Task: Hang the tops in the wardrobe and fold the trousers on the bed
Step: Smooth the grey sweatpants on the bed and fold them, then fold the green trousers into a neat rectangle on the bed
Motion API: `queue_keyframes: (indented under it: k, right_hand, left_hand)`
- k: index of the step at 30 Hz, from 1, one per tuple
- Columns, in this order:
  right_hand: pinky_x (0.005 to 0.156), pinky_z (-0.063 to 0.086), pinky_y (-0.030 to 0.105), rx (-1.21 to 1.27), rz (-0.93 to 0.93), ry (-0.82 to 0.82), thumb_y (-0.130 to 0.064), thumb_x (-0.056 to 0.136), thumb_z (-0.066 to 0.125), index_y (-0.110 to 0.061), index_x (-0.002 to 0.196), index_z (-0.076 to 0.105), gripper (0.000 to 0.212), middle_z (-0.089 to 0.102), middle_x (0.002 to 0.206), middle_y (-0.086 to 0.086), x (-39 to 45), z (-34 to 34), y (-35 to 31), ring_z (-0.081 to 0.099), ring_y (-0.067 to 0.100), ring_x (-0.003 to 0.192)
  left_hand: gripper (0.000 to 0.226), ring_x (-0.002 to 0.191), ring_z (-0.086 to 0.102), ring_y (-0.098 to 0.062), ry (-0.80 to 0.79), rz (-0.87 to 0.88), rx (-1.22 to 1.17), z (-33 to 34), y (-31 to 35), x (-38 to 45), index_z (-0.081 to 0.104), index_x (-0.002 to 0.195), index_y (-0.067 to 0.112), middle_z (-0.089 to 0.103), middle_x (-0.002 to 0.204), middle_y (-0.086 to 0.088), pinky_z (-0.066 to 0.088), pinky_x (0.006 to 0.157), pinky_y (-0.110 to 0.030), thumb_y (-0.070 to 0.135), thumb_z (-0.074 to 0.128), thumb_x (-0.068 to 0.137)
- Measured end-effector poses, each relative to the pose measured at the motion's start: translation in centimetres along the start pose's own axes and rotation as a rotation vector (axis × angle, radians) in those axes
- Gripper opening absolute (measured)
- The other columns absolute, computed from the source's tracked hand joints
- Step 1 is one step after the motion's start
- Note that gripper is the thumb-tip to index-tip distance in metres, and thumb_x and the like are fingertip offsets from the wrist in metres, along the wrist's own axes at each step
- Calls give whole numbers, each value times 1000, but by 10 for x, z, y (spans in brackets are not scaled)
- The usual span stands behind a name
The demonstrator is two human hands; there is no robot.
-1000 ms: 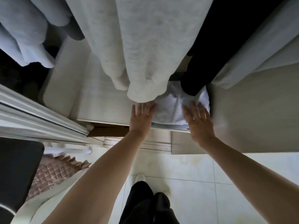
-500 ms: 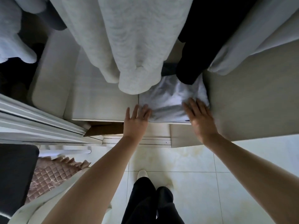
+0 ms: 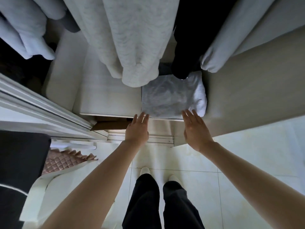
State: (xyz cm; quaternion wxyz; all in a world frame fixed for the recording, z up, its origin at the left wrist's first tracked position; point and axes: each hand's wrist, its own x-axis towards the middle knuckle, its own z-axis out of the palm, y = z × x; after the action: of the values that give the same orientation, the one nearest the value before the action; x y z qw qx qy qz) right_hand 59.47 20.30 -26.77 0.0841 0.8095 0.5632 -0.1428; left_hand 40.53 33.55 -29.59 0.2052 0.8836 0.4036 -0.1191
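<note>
Flanking crinkly folded bundle (image 3: 166, 98): flat hands.

Hanging tops cut off by the top edge: pale knit sweater (image 3: 132, 38), black garment (image 3: 189, 38), light garments at both upper corners. Hangers and rail out of view. Far edge of folded white cloth (image 3: 171, 96) hidden behind sweater hem and black garment. Fingertip contact with cloth unclear.

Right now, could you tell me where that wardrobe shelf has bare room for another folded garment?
The shelf is bare left of the folded white garment, under the hanging grey top. The right side is crowded: the garment fills it to the side panel.
</note>
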Motion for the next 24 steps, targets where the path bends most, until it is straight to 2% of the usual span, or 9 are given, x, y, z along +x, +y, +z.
queue_keyframes:
  k: [2, 5, 8, 11, 15, 18, 21, 24]
  right_hand:
    - [120, 13, 36, 35, -31, -6, -16, 93, 40, -7, 153, 8, 69, 14, 159, 9, -14, 3, -5, 8, 27, 148]
    - [120, 13, 33, 87, -120, -10, -20, 95, 41, -7, 152, 13, 65, 22, 156, 9, -35, 5, -12, 13, 26, 147]
    - [119, 16, 30, 139, -226, -9, -23, 98, 40, -8, 151, 19, 58, 31, 151, 7, -55, 3, -16, 19, 25, 144]
    - [115, 24, 30, 190, -347, -3, -24, 99, 40, -9, 147, 27, 51, 41, 142, 6, -76, -7, -17, 29, 21, 137]
    - [112, 30, 30, 241, -509, -51, -24, 100, 40, -12, 146, 31, 48, 43, 141, 4, -102, -15, -17, 32, 18, 134]
    - [108, 36, 32, 274, -642, -108, -22, 99, 43, -11, 144, 34, 47, 46, 139, 6, -127, -17, -20, 36, 19, 132]
    - [105, 37, 28, 263, -790, -213, -22, 100, 43, -11, 143, 36, 45, 47, 137, 7, -162, -14, -29, 39, 19, 130]
    - [99, 38, 21, 234, -945, -325, -23, 100, 44, -16, 141, 37, 43, 49, 134, 0, -204, -7, -44, 42, 13, 127]
  left_hand:
    - [64, 146, 25, -25, 10, -52, -112, -3, 6, -17, 25, 153, 18, 26, 159, -3, 38, 111, -40, 11, 49, 95]
    - [52, 129, 47, -23, 64, -163, -258, -4, 21, -48, 40, 145, 18, 50, 142, -4, 48, 98, -39, 12, 47, 94]
    - [44, 115, 57, -21, 199, -260, -376, 1, 43, -83, 48, 139, 18, 64, 123, -3, 51, 92, -35, 13, 45, 96]
    - [39, 110, 60, -17, 346, -365, -496, 13, 74, -124, 52, 135, 20, 69, 116, 0, 49, 89, -27, 16, 46, 97]
    - [34, 102, 63, -12, 475, -575, -624, 38, 115, -171, 57, 128, 28, 70, 109, 6, 48, 81, -22, 19, 46, 97]
    - [30, 88, 66, -11, 591, -753, -732, 56, 146, -210, 61, 122, 29, 71, 99, 7, 47, 66, -19, 20, 48, 97]
    - [27, 75, 66, -12, 676, -895, -817, 75, 180, -258, 63, 118, 29, 71, 86, 4, 52, 61, -27, 21, 49, 97]
    - [27, 76, 67, -11, 752, -1073, -920, 93, 210, -312, 63, 116, 30, 70, 86, 5, 55, 66, -34, 21, 47, 96]
